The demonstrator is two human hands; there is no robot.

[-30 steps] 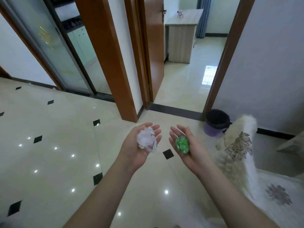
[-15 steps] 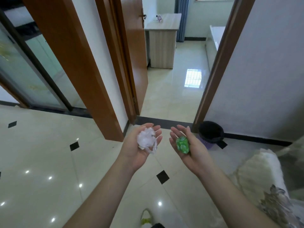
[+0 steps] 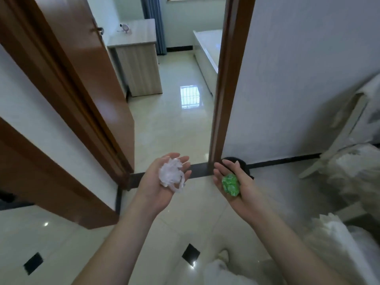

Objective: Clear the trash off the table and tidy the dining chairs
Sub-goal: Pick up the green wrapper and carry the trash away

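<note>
Both my hands are held palm up in front of me over the tiled floor. My left hand carries a crumpled white plastic wad on its palm, fingers only lightly cupped. A scrunched green wrapper lies on the palm of my right hand, whose fingers are nearly straight. Just beyond my right hand, a black-lined trash bin stands on the floor against the white wall, mostly hidden by the fingers.
A brown door frame post rises just left of the bin, and an open brown door stands to the left. A white-covered dining chair is at the right, another cover at lower right. A wooden cabinet sits in the far room.
The view has moved forward and turned right toward the doorway. The bin, earlier to the right of my right hand, now sits directly behind its fingers. Both hands still carry the same trash.
</note>
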